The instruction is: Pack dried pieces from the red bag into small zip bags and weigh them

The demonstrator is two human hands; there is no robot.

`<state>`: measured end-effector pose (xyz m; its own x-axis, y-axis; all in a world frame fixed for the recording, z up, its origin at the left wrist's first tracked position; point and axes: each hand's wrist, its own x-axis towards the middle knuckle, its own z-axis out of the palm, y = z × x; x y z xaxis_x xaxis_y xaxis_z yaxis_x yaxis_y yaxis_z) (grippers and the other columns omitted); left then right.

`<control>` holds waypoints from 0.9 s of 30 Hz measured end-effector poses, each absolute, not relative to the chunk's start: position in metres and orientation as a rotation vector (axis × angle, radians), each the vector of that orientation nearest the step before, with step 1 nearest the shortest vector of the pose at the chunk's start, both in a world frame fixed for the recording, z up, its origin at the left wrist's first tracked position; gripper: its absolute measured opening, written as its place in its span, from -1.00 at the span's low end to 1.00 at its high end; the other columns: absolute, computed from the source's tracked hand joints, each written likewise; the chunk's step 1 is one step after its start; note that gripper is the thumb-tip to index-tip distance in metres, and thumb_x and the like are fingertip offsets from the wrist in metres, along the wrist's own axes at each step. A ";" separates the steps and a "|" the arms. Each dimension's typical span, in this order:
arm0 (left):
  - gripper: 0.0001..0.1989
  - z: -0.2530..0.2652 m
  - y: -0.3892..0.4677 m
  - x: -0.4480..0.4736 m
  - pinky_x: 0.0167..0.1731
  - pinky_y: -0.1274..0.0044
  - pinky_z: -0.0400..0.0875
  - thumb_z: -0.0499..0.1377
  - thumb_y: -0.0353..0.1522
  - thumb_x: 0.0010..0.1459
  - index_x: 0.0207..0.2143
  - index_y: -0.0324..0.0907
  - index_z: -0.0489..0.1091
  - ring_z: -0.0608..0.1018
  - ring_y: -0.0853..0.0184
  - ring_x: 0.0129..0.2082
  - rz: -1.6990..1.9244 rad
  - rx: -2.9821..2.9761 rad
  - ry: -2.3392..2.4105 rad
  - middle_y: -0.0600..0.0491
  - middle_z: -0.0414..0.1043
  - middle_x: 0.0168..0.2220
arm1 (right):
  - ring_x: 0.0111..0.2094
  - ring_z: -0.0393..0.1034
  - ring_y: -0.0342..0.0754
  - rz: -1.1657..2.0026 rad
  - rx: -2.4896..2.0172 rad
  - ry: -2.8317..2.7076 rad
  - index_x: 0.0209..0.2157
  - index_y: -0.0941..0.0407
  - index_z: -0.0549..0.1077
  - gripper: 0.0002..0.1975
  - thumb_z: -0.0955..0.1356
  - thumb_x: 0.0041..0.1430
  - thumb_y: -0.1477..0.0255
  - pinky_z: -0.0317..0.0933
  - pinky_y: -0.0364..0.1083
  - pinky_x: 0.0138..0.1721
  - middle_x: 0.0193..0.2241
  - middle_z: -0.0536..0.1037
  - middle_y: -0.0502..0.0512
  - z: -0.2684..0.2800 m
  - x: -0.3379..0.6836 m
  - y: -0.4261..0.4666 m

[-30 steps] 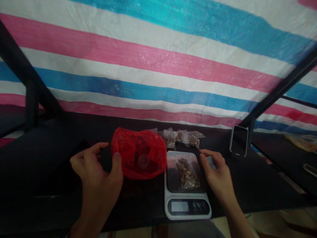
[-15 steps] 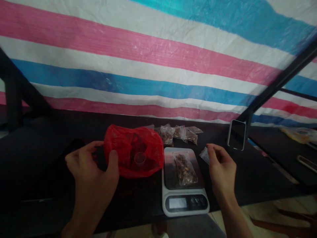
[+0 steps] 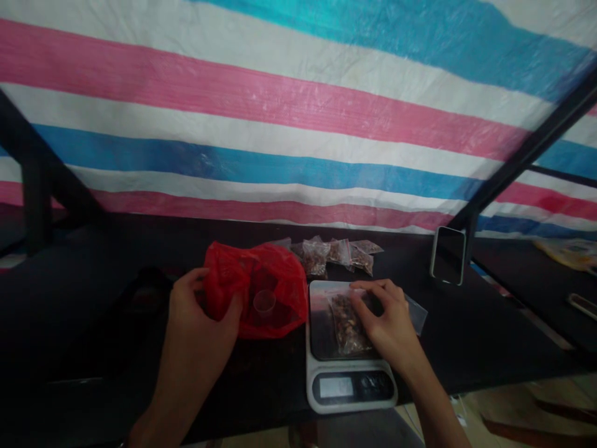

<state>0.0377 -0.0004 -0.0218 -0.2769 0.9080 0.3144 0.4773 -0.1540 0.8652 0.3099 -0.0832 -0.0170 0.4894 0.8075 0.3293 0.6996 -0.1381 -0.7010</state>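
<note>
My left hand is closed on the left side of a red plastic bag, its thumb pressing the near side. Inside the bag's opening sits a small clear cup. My right hand reaches over a kitchen scale and pinches the top edge of a clear zip bag. Brown dried pieces fill that zip bag, which lies on the weighing plate. Behind my right hand, a flat clear bag lies on the black table. The scale's display is too blurred to read.
Several filled zip bags lie in a cluster beyond the scale. A phone leans upright at the right near a black frame bar. Striped sheeting hangs behind the table. A dark object lies to the left.
My right hand has moved left from the flat clear bag to the zip bag on the scale. My left hand has moved right and closed on the red bag's side.
</note>
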 end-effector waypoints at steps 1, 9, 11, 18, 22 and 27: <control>-0.51 -0.022 0.000 0.037 0.03 0.06 0.56 0.29 -0.22 0.02 0.03 -0.07 0.34 0.58 -0.01 -0.07 1.418 1.538 1.695 -0.05 0.43 -0.06 | -0.05 0.43 0.25 0.172 -1.871 -1.252 -0.30 -0.04 0.68 -0.72 0.40 0.13 0.12 0.13 0.30 0.16 -0.22 0.59 0.16 -0.017 0.310 -0.083; -0.55 -0.018 -0.015 0.029 -0.01 0.24 0.58 0.23 -0.34 0.07 0.05 -0.03 0.39 0.62 0.09 0.01 1.580 1.467 1.519 0.00 0.52 0.01 | -0.14 0.52 0.16 0.467 -1.629 -1.162 -0.34 0.02 0.61 -0.69 0.48 0.11 0.06 0.35 0.09 -0.04 -0.23 0.66 0.13 -0.007 0.312 -0.086; -0.57 -0.018 -0.018 0.027 -0.04 0.27 0.59 0.22 -0.33 0.07 0.04 -0.03 0.40 0.62 0.11 -0.01 1.596 1.438 1.514 0.01 0.52 0.00 | -0.19 0.56 0.10 0.568 -1.513 -1.091 -0.32 0.03 0.59 -0.65 0.52 0.12 0.03 0.40 0.00 -0.16 -0.24 0.68 0.12 -0.004 0.309 -0.087; -0.55 -0.020 -0.021 0.013 -0.09 0.29 0.60 0.21 -0.34 0.05 0.05 -0.06 0.37 0.62 0.13 -0.07 1.443 1.283 1.451 0.00 0.51 -0.02 | -0.35 0.60 0.00 0.534 -1.251 -1.040 -0.32 0.02 0.57 -0.71 0.60 0.11 0.16 0.44 -0.13 -0.35 -0.38 0.67 0.05 0.019 0.275 -0.078; -0.49 -0.023 -0.032 0.014 0.02 0.20 0.57 0.21 -0.36 0.00 0.07 -0.05 0.35 0.60 0.09 -0.01 1.446 1.290 1.465 -0.02 0.49 -0.01 | -0.43 0.54 -0.04 0.562 -1.221 -1.193 -0.29 0.02 0.57 -0.84 0.53 0.19 0.26 0.37 -0.15 -0.43 -0.44 0.64 0.01 0.042 0.239 -0.056; -0.40 -0.027 -0.041 0.016 0.27 -0.04 0.36 0.25 -0.32 0.00 0.14 -0.06 0.29 0.53 -0.02 0.13 1.433 1.301 1.549 -0.09 0.45 0.11 | -0.38 0.53 -0.04 0.684 -1.316 -1.529 -0.32 0.04 0.55 -0.93 0.40 0.24 0.38 0.34 -0.11 -0.35 -0.38 0.64 -0.01 0.051 0.199 -0.015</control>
<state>0.0158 -0.0413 -0.0273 -0.2960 0.9420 0.1581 0.2305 -0.0902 0.9689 0.1987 -0.0147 0.0511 0.0535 0.9509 0.3049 0.4064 0.2582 -0.8765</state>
